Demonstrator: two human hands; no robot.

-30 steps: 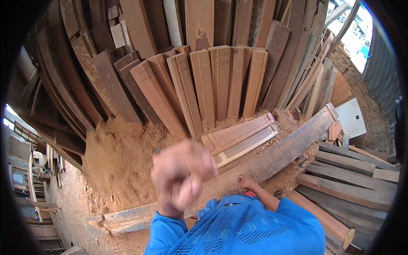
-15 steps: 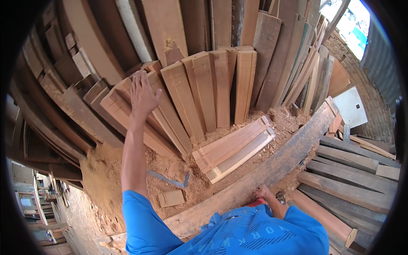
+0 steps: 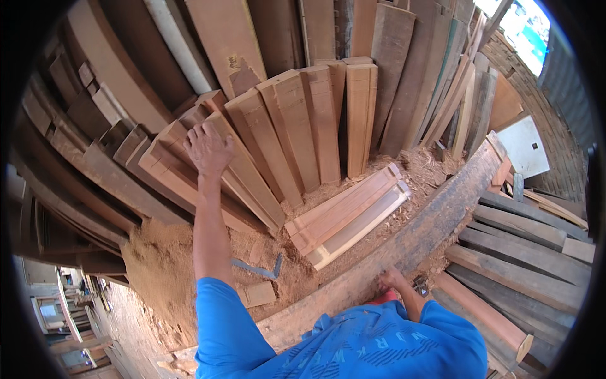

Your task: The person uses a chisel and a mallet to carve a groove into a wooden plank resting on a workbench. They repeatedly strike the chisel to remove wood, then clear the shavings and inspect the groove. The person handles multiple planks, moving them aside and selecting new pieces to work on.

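My left hand (image 3: 209, 150) reaches to the upper left, its fingers bent over the upper part of a squared wooden post (image 3: 243, 167). That post leans in a row of similar reddish-brown posts, and a notched one (image 3: 167, 158) stands just left of it. My right hand (image 3: 392, 282) is closed near my body, at the near edge of a long, thick plank (image 3: 379, 265). A red patch (image 3: 387, 297) shows just below it; whatever its fingers hold, if anything, is hidden.
Two planed wooden pieces (image 3: 350, 215) lie on wood shavings (image 3: 429, 170). Closer in are a dark metal square (image 3: 255, 268) and a small wood block (image 3: 259, 294). Stacked grey timbers (image 3: 517, 265) fill the right side. Tall boards (image 3: 224, 38) lean at the back.
My left hand has slid down and toward me from the post's top, and its flat fingers have bent. My right hand stays about where it was. The whole view has shifted slightly.
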